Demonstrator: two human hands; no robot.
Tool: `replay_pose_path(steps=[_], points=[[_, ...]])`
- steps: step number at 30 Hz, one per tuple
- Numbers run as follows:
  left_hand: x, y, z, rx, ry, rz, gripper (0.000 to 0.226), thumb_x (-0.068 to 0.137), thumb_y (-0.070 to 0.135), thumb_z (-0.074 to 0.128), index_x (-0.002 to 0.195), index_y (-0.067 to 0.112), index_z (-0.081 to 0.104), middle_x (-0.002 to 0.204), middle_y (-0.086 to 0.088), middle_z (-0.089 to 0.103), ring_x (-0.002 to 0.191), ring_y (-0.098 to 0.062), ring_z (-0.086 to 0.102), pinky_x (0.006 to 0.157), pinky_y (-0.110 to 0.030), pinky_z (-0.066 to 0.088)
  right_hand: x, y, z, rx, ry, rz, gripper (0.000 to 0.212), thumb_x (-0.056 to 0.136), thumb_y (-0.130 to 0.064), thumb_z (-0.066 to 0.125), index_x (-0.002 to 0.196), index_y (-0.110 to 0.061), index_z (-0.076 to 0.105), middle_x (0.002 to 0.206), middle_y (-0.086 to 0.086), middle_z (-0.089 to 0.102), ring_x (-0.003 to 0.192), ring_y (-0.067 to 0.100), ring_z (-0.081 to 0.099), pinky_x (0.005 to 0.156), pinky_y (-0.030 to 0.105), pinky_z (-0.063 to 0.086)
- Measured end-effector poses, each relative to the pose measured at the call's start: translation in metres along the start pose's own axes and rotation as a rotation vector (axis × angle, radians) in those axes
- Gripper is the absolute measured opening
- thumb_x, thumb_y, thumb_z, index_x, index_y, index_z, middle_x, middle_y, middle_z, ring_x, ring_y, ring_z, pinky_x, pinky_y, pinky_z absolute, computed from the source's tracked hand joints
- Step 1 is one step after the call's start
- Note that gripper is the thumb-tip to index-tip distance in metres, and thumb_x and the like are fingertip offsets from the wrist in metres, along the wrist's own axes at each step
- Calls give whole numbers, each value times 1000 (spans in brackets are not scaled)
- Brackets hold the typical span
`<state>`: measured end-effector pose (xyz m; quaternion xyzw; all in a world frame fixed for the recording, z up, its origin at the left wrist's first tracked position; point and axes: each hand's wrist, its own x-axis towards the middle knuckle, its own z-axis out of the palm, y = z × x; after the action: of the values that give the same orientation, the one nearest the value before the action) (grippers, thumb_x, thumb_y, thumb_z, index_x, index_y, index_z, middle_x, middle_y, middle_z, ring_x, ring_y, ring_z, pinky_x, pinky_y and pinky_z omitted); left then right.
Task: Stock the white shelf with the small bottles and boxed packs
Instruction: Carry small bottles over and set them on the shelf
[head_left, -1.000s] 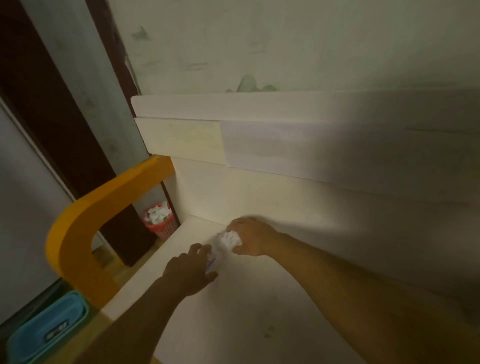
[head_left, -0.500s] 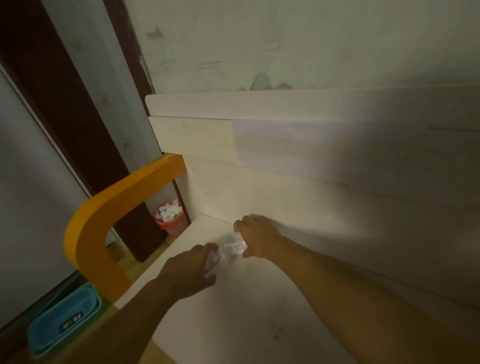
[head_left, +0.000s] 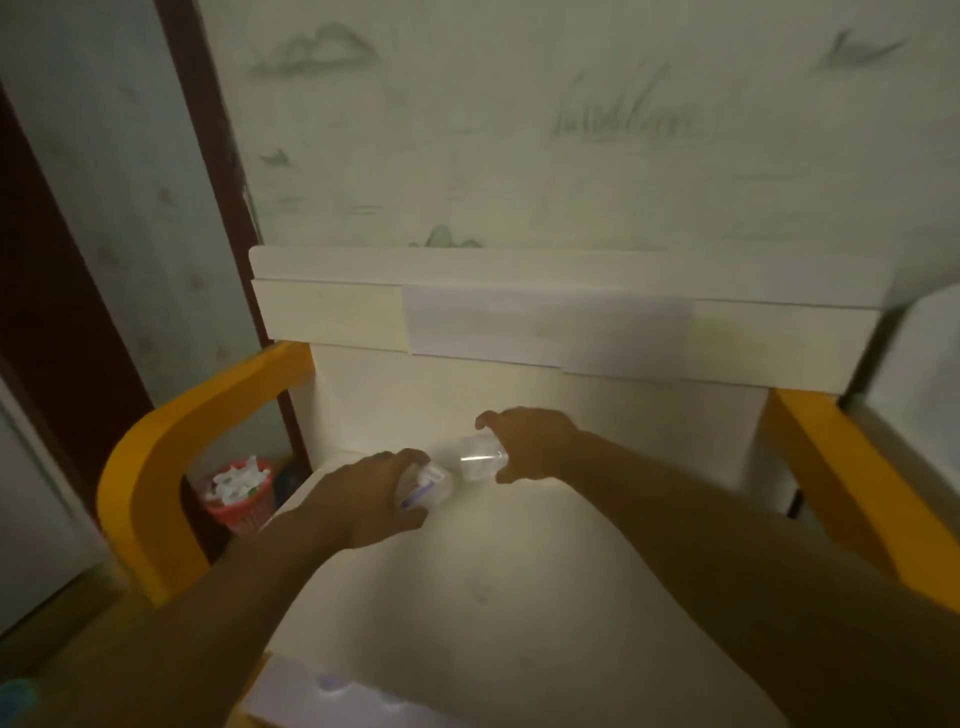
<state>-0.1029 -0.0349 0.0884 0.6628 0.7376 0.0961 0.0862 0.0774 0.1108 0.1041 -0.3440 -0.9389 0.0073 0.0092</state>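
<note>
Both my hands reach over the white shelf board (head_left: 519, 597), near its back wall. My left hand (head_left: 363, 499) is closed around a small white bottle with a blue-marked label (head_left: 428, 486), most of it hidden by my fingers. My right hand (head_left: 530, 441) grips a second small, clear-looking bottle (head_left: 480, 460), tilted toward the left. The two bottles are close together, almost touching. A white boxed pack (head_left: 322, 696) shows blurred at the shelf's front edge, below my left arm.
Orange curved side frames stand at the left (head_left: 156, 467) and right (head_left: 841, 478) of the shelf. A higher white shelf edge (head_left: 519, 322) runs above my hands. A red basket (head_left: 239, 493) with white items sits on the floor at the left.
The view has swung right and pulled back, showing the shelf's right side. Both hands have shifted away from the left corner, each still holding its bottle, with the bottles now slightly apart.
</note>
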Motion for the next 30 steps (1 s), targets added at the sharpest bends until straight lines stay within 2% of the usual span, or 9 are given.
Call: replay_pose_path(steps=[6,8,13,20,25,30], points=[[-3,68,-5,-131,66,141,66,80,47,70,138,35,39,132,3,56,108,-17,56,95,-35,48,-92,21,-41,-72,36,139,68,81,-35,74,140,-25,42,125,4,59,109,22,58,92,35,46],[-5,95,-4,-129,70,207,66,80,49,68,138,37,38,135,5,53,112,-18,54,97,-36,47,-121,35,-51,-89,24,204,66,82,-35,73,139,-25,42,127,3,58,112,22,56,98,37,46],[-9,150,-13,-103,157,343,65,82,49,67,140,37,39,137,6,52,116,-17,54,94,-32,46,-185,72,-85,-138,72,322,70,82,-38,71,143,-28,39,137,5,51,124,28,49,100,43,46],[-4,240,-25,-119,218,477,62,85,52,62,140,36,41,139,4,52,119,-19,53,98,-38,46,-272,117,-118,-150,198,443,64,82,-36,70,140,-27,44,129,5,57,114,27,56,92,39,50],[0,320,-21,-203,229,588,69,79,63,56,140,34,42,139,3,54,120,-20,54,101,-44,46,-339,167,-131,-115,194,565,68,80,-39,72,141,-27,43,133,6,56,118,27,53,97,42,47],[7,399,-8,-226,218,653,64,84,49,64,141,28,44,138,1,54,121,-19,52,103,-39,44,-402,218,-117,-95,196,627,72,80,-41,74,142,-31,40,138,3,51,126,26,48,98,40,44]])
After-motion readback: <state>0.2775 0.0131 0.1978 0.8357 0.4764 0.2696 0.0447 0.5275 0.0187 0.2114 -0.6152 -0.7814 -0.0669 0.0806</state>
